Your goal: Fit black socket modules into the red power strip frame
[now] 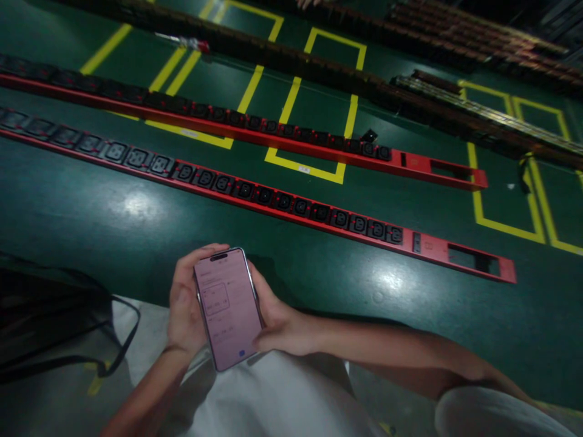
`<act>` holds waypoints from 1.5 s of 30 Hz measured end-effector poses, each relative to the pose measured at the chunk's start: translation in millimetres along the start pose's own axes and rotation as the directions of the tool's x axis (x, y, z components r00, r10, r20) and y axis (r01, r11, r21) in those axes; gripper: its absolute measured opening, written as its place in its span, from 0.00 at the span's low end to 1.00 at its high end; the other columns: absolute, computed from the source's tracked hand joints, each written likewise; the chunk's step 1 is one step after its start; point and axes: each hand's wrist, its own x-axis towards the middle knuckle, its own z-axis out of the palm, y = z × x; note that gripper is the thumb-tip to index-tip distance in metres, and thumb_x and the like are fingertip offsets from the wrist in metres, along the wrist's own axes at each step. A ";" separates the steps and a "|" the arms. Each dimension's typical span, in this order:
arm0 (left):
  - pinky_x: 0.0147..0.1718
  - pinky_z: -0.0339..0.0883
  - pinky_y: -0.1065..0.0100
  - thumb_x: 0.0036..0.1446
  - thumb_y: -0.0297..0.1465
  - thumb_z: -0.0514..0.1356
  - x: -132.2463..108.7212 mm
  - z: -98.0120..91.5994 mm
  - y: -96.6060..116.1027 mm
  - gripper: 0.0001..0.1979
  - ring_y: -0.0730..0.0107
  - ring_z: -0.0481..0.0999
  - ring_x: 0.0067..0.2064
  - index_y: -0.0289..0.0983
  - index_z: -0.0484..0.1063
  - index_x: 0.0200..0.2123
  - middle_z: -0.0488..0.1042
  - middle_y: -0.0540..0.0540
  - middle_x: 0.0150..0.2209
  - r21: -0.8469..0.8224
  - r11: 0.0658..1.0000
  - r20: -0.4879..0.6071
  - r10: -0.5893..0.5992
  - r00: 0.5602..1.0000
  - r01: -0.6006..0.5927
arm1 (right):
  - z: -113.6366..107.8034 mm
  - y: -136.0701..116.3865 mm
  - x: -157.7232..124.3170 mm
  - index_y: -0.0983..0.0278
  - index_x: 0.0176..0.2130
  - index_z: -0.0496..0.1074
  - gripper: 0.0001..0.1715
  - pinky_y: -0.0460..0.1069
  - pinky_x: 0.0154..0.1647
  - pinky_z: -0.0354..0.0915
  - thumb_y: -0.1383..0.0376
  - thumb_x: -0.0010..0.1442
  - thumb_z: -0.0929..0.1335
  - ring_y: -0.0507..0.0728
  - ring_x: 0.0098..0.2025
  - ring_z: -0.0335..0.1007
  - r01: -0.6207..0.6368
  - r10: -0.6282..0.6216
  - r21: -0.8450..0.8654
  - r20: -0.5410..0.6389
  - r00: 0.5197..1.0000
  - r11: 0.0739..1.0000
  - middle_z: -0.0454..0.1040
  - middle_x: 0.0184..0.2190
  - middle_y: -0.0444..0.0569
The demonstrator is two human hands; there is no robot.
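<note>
A smartphone (230, 309) with a lit, pale pinkish screen is held upright between my two hands, over my lap at the table's near edge. My left hand (184, 303) wraps the phone's left side, its fingers partly behind it. From the right, my right hand (280, 318) grips the other edge, with the thumb low by the screen's corner. The text on the screen is too small to read. Just beyond the phone lies a long red power strip (291, 213) lined with black sockets. A second red power strip (255, 138) runs roughly alongside it, farther back.
The green tabletop (136, 206) carries yellow tape rectangles (305, 164). A screwdriver (184, 41) lies at the back left. Dark long bars (291, 57) cross behind, with more stacked at the far right. A dark bag with straps (50, 321) is at my left. Part of another person's hand (310, 3) shows at the top.
</note>
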 end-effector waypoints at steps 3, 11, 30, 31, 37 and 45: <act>0.54 0.68 0.64 0.62 0.53 0.57 -0.6 1.1 1.2 0.25 0.61 0.74 0.55 0.39 0.76 0.49 0.77 0.42 0.51 -0.005 1.000 0.047 0.015 0.999 -0.014 | 0.7 4.1 -0.5 0.56 0.74 0.41 0.70 0.59 0.71 0.51 0.70 0.45 0.78 0.63 0.74 0.49 -0.044 0.058 0.142 -0.098 0.994 0.989 0.50 0.74 0.54; 0.54 0.71 0.58 0.64 0.52 0.56 -6.2 8.3 11.7 0.25 0.58 0.72 0.55 0.42 0.75 0.53 0.74 0.41 0.52 -0.012 1.000 0.246 0.003 0.969 0.000 | -7.4 16.7 -4.5 0.69 0.50 0.74 0.37 0.54 0.50 0.70 0.44 0.53 0.75 0.58 0.44 0.77 -0.258 0.334 0.335 -0.195 0.922 0.906 0.79 0.45 0.56; 0.54 0.72 0.50 0.53 0.56 0.61 -10.6 19.1 16.2 0.24 0.50 0.73 0.54 0.52 0.78 0.48 0.77 0.45 0.50 0.049 0.988 0.034 -0.148 0.988 0.146 | 4.2 3.7 0.1 0.59 0.62 0.61 0.49 0.57 0.63 0.62 0.60 0.48 0.81 0.57 0.56 0.68 -0.039 0.073 0.171 -0.201 0.977 0.985 0.71 0.55 0.49; 0.55 0.71 0.50 0.53 0.56 0.61 -11.6 20.5 17.8 0.24 0.49 0.72 0.55 0.52 0.78 0.48 0.77 0.46 0.51 0.058 0.985 0.022 -0.161 0.987 0.160 | 4.9 2.2 0.3 0.58 0.62 0.61 0.51 0.56 0.64 0.61 0.63 0.46 0.82 0.57 0.57 0.67 -0.011 0.036 0.116 -0.212 0.977 0.993 0.70 0.56 0.48; 0.54 0.71 0.54 0.54 0.57 0.60 -14.9 22.3 20.3 0.26 0.52 0.71 0.56 0.51 0.77 0.49 0.76 0.46 0.52 0.073 0.986 0.038 -0.151 0.988 0.148 | 3.6 5.2 1.1 0.59 0.62 0.63 0.47 0.54 0.59 0.63 0.61 0.48 0.80 0.55 0.49 0.68 -0.007 0.047 0.191 -0.203 0.978 0.982 0.72 0.48 0.45; 0.52 0.71 0.61 0.58 0.56 0.59 -9.5 20.1 12.0 0.27 0.58 0.73 0.53 0.42 0.77 0.48 0.76 0.42 0.49 0.005 0.998 0.082 -0.060 0.995 0.060 | -0.6 16.1 -1.9 0.59 0.60 0.64 0.41 0.52 0.48 0.69 0.52 0.52 0.77 0.56 0.46 0.71 -0.157 0.231 0.276 -0.264 0.936 0.948 0.73 0.51 0.48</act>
